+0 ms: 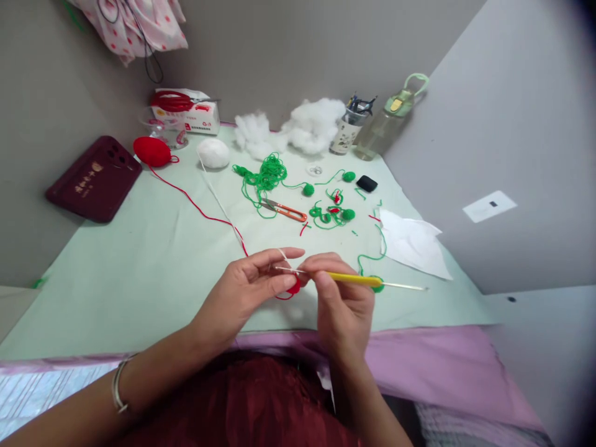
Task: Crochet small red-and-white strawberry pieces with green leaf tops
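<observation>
A pale bangle (117,388) circles the left wrist, and pink cloth (442,354) hangs along the near edge of the table (116,279). Just above that edge, the left hand (246,282) pinches a small red crochet piece (295,287) between thumb and fingers, the piece lying between the two hands. The right hand (347,310) grips the yellow handle of a crochet hook (354,279), thumb and fingers pressed around it; one metal end points to the left fingers, the other sticks out to the right. The fingers cover much of the work, so I can't make out exactly how the stitches sit on the hook. A green coil lies behind the handle, near some white sheets (412,243). Farther off, a red strand (190,202) and a white strand (216,195) run from the hands toward a red yarn ball (152,152) and a white yarn ball (213,153). Orange-handled snips (291,213) lie beside a green yarn tangle (267,174), with small green and red pieces (333,210) to their right. At the back stand white stuffing (316,126), a cup of tools (344,136) and a green-lidded bottle (382,130), while red-handled scissors (172,101) rest on a box (205,118).
</observation>
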The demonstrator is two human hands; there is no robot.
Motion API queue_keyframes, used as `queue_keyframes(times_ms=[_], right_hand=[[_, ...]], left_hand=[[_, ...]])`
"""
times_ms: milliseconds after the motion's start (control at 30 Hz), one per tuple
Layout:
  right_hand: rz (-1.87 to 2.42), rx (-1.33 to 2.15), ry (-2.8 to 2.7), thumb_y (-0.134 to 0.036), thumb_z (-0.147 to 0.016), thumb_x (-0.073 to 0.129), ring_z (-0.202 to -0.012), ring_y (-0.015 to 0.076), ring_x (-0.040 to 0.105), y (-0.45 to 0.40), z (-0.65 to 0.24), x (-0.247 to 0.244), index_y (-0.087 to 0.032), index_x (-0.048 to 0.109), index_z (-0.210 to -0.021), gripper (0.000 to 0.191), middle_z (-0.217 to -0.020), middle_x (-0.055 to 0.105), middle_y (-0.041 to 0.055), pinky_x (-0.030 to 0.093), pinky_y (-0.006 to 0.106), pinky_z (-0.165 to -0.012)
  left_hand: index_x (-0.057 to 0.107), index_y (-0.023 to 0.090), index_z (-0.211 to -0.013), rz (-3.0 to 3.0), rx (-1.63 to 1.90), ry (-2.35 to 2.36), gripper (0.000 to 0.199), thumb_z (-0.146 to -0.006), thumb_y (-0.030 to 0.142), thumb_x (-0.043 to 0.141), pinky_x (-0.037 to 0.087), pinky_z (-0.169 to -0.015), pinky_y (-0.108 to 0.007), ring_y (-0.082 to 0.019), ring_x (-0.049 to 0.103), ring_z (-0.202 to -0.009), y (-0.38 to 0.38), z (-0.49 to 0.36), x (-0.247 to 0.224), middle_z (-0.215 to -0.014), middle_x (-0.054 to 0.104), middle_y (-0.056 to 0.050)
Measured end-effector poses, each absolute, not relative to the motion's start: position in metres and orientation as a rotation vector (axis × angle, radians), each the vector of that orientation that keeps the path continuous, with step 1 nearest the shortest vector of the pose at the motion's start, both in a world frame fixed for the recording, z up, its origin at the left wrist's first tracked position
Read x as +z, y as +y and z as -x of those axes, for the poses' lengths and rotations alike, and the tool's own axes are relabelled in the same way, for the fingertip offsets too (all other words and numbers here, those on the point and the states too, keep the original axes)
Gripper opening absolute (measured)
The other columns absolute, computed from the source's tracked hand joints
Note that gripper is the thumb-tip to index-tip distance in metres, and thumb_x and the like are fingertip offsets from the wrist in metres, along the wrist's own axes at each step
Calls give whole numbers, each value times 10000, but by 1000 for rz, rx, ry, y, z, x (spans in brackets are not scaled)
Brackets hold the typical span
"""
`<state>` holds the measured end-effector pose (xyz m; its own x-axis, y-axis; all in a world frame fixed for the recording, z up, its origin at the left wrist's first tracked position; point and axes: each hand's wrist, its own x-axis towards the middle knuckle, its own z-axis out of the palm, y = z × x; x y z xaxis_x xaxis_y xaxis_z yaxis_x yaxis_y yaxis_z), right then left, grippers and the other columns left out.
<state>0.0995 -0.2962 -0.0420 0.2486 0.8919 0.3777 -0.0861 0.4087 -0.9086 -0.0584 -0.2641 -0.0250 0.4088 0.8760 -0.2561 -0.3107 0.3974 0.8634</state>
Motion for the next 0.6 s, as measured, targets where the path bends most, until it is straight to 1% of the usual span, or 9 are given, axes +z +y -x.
queue_keyframes(times_ms=[67,167,267,333,500,600], right_hand=[[954,800,-1142,-251,-980,687,-878,187,674,-296,-98,-44,-309,816,-985,141,-951,766,21,537,344,-784],[949,854,-1111,-260,-985,681,-801,172,663,-295,-100,-48,-302,812,-995,138,-931,762,16,534,342,-762],[888,969,-1039,-270,-993,671,-759,150,658,-294,-104,-50,-281,802,-987,132,-940,753,15,533,322,-744],[861,1024,-993,-275,-998,667,-752,139,666,-294,-106,-50,-271,794,-979,129,-949,757,14,543,306,-741],[786,1073,-957,-294,-1015,644,-705,129,670,-293,-105,-47,-245,770,-952,149,-895,745,12,557,278,-674],[755,1072,-1012,-282,-1041,602,-723,126,685,-295,-106,-46,-237,754,-971,172,-907,734,10,560,281,-689]], left_hand=[[804,287,-1216,-846,864,804,397,-825,259,871,539,-876,-277,-148,682,-882,-266,58,-26,-905,759,7],[781,309,-1255,-829,885,793,468,-807,215,881,544,-895,-277,-143,694,-905,-268,59,-27,-930,754,20],[780,325,-1251,-826,888,802,490,-793,188,888,544,-919,-270,-147,693,-974,-267,61,-27,-964,732,26],[785,324,-1247,-842,884,814,474,-801,195,883,545,-919,-270,-146,682,-976,-267,62,-27,-962,715,23],[798,334,-1223,-928,891,838,396,-844,237,854,536,-868,-241,-115,640,-888,-268,63,-28,-907,674,34],[806,333,-1202,-952,898,843,357,-860,236,838,536,-869,-230,-109,638,-887,-268,64,-28,-892,674,39]])
